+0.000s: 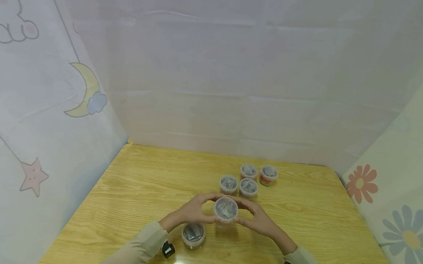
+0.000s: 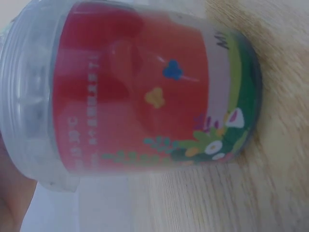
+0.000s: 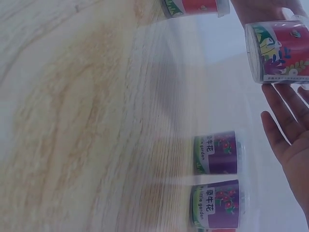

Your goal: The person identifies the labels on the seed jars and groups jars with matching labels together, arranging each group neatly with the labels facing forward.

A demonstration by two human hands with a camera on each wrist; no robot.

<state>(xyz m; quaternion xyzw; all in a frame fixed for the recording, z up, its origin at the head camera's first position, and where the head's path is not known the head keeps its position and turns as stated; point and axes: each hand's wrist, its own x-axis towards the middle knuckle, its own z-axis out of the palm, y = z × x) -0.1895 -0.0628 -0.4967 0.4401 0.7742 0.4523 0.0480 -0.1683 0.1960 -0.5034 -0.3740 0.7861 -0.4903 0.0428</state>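
Both hands hold one lidded plastic cup [image 1: 226, 209] between them, its clear lid facing up. In the right wrist view the held cup [image 3: 285, 50] has a red label with plants on it and is raised above the table. My left hand [image 1: 194, 209] grips it from the left side, thumb toward me and fingers behind. From the right, my right hand [image 1: 258, 220] does the same; its fingers [image 3: 285, 113] spread against the cup. Beside the left wrist stands another lidded cup [image 1: 193, 234], whose red label with a green base fills the left wrist view [image 2: 135, 92].
Beyond the hands, two lidded cups [image 1: 228, 184] stand side by side; purple labels [image 3: 217, 152] show in the right wrist view. Behind them are two more cups [image 1: 268, 175], red-labelled. The wooden table [image 1: 149, 172] meets cloth walls at its back and sides.
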